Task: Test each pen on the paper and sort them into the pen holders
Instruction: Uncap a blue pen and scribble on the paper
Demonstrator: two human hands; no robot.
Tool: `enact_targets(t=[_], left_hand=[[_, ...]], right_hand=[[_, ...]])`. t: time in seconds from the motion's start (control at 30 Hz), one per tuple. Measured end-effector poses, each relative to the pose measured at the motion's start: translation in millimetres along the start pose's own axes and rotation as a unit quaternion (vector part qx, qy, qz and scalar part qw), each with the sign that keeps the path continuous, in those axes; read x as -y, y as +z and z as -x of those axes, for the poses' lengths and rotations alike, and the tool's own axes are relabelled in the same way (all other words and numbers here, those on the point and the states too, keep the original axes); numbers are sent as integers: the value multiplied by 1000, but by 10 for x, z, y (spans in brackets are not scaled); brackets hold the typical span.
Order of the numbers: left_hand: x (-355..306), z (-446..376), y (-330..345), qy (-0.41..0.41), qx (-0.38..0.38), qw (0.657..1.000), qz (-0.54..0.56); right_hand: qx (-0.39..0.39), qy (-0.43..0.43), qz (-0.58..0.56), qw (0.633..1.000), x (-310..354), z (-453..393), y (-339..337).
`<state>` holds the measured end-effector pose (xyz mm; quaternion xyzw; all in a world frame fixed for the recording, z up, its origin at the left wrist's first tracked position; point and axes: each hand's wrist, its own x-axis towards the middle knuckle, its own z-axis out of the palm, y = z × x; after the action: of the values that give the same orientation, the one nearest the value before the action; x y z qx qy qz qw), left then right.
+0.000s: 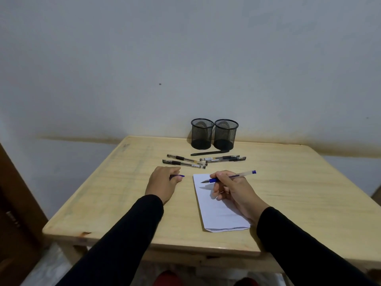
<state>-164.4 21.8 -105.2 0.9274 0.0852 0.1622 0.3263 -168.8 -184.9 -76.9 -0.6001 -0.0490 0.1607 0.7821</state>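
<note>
I see my right hand (231,188) gripping a blue pen (228,176), tip uncapped and pointing left, held just over the top end of the paper (216,211) — can't tell if the tip touches. Heel of that hand rests on the sheet. My left hand (162,182) sits on the surface (115,199), left of the paper, fingers closed on the blue cap (179,176); only its end pokes out. Beyond the hands: four clear pens with black grips in two pairs, left pair (185,161), right pair (223,158), and one all-black pen (209,152) behind them. Two black mesh pen holders (214,134) stand side by side at the far edge by the wall — nothing visible inside.
</note>
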Motion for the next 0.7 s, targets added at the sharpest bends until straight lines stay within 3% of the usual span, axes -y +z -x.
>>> enact_targets(t=[0.1,0.23,0.4,0.7], left_hand=[[-111,70,-17,39,-13,999,1],[-256,182,33,111,72,991,-31],[-255,220,71,90,98,991,-19],[-232,210,85,68,108,992,22]], right_hand=[[19,9,0,1000,12,28,-43],[42,22,49,998,77,31,-149],[21,44,93,994,247,-92,-343],[-57,-90,131,986,410,-535,77]])
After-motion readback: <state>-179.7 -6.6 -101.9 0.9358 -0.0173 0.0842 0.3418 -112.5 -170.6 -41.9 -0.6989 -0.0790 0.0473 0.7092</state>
